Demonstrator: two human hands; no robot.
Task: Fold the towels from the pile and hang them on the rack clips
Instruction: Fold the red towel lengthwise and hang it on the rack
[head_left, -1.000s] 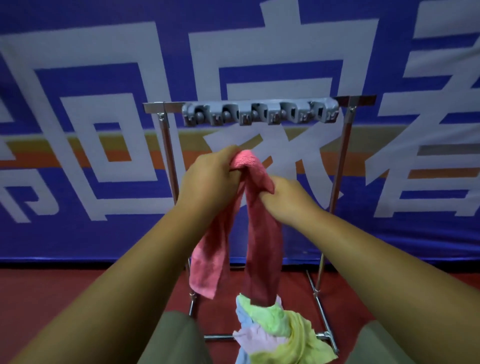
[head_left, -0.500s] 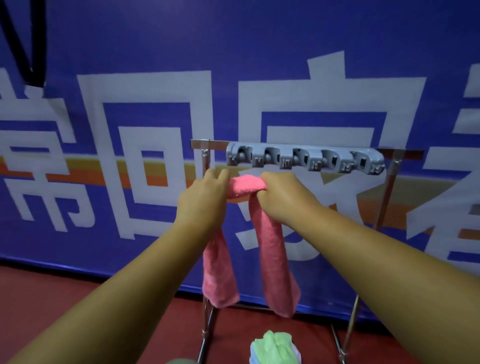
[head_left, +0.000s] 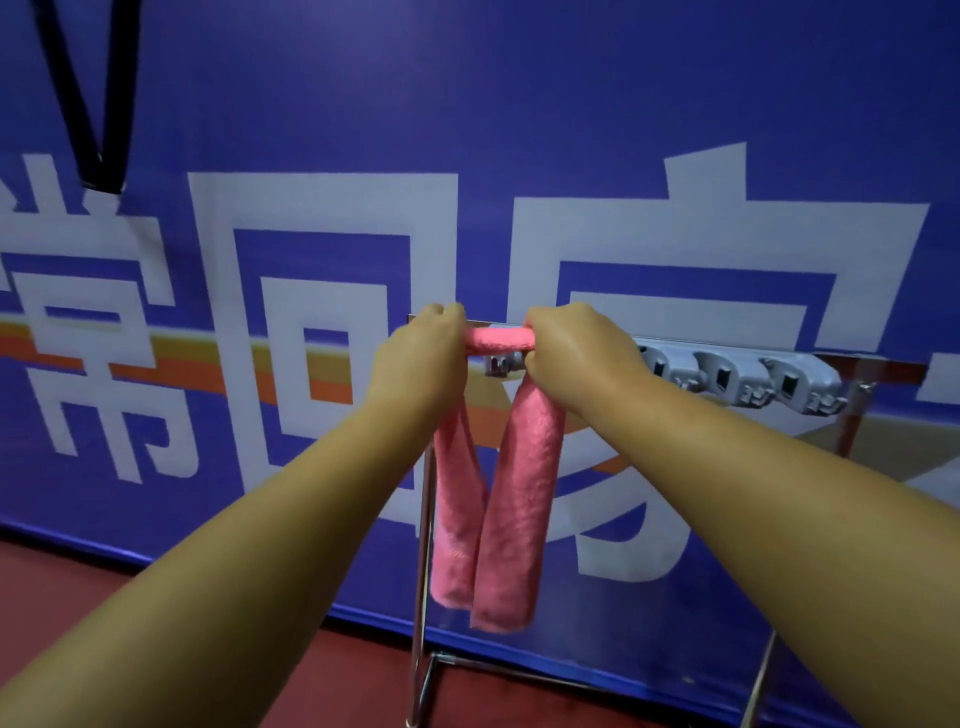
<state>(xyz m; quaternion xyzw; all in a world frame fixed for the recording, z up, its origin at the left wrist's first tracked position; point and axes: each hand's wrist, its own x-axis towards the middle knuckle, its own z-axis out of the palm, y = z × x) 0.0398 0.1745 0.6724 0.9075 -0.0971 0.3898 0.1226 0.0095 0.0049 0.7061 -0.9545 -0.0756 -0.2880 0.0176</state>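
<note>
At the left end of the rack (head_left: 418, 649), just over the first clip of the grey clip strip (head_left: 727, 376), holds the pink towel (head_left: 524, 493) stretched between both hands. Grips it with the left hand (head_left: 421, 358) on one side and with the right hand (head_left: 576, 353) on the other, fingers of both curled round the bunched cloth, backs of the hands toward the camera. Leaves only a short piece of towel between the two fists, with its long axis level and along the top bar; lets the two ends hang straight down, side by side, beside the left post and well clear of the red floor (head_left: 47, 582). Seems to be at the step of pressing the fold into the clip: lies at the top edge of the strip, directly above the first clip mouth, so probably needs a push down and toward the blue banner (head_left: 311, 104), not any move sideways. Cannot tell whether already touches the clip, because hidden by the fists. Stands about equally near with both hands, the right one covering part of the strip. Shows further clips to the right, all without towel. Does not show the pile from this view. Could slip out on one side if released unevenly, since hangs a little lower on the right end.
</note>
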